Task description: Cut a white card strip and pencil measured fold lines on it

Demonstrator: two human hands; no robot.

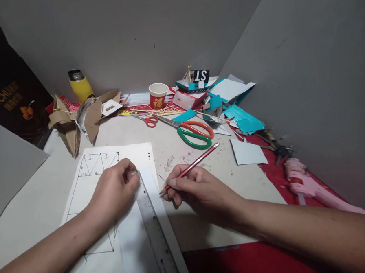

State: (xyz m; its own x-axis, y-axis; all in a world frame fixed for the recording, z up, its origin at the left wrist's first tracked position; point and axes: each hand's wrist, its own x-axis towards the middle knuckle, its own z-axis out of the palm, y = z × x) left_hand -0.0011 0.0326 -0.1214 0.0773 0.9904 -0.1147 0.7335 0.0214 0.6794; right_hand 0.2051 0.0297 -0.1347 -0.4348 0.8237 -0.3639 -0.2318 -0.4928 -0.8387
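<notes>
Head view: I look down at my drawing sheet on the worktable.
Left hand: my left hand presses the metal ruler flat, fingertips curled on its far end.
Right hand: my right hand pinches a red pencil, tip down at the ruler's edge.
Sheet: at 7 o'clock from the green-handled scissors.
Done: an outline box and a row of triangles at the sheet's top are drawn.
Left: I judge the lower part unfinished; few lines show there.
Containers: paper cup at 12 o'clock, contents hidden; yellow flask at 11 o'clock, capped.
</notes>
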